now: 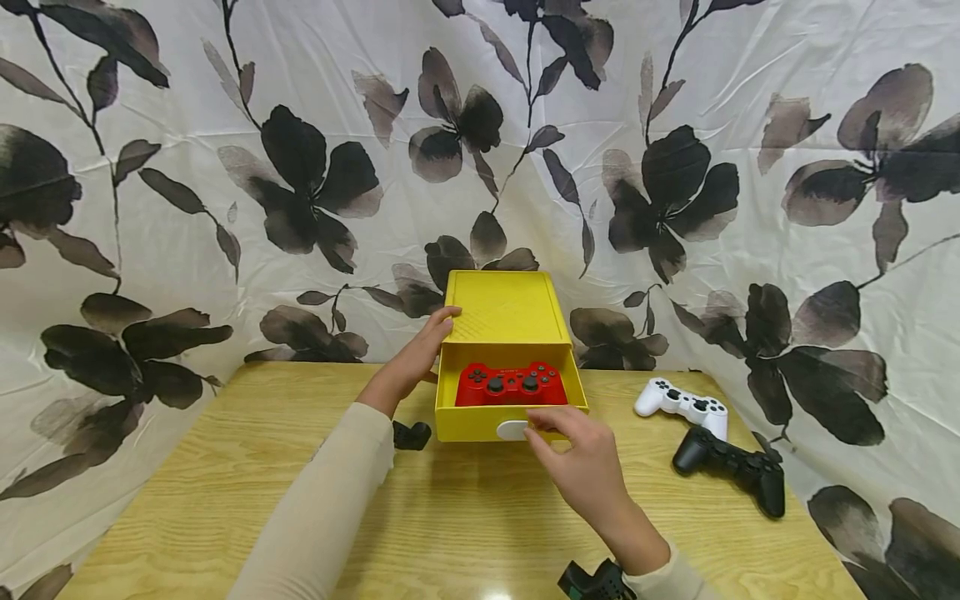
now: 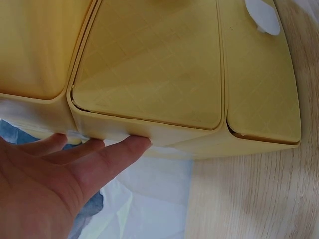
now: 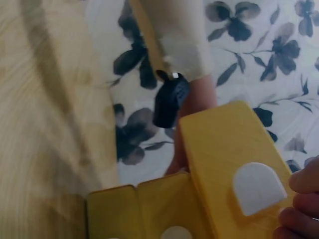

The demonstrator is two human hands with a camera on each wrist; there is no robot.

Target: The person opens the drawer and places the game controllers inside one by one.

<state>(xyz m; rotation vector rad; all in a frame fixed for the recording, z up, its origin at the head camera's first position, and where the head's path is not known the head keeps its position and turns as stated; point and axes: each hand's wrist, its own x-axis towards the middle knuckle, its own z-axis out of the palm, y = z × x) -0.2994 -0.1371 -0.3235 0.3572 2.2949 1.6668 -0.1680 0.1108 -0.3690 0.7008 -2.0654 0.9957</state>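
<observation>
One yellow box (image 1: 506, 307) stands mid-frame, its drawer (image 1: 467, 425) out around a red controller (image 1: 512, 386); the right grip (image 1: 583, 462) pinches the white handle (image 1: 512, 430), the left grip (image 1: 415, 358) rests straight-fingered against the box, with a white controller (image 1: 681, 405) and a black controller (image 1: 731, 468) at frame right

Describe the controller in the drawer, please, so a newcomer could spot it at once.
On the table stands a yellow box with an open drawer. Inside lies a red controller, unlike the white one and the black one outside.
</observation>
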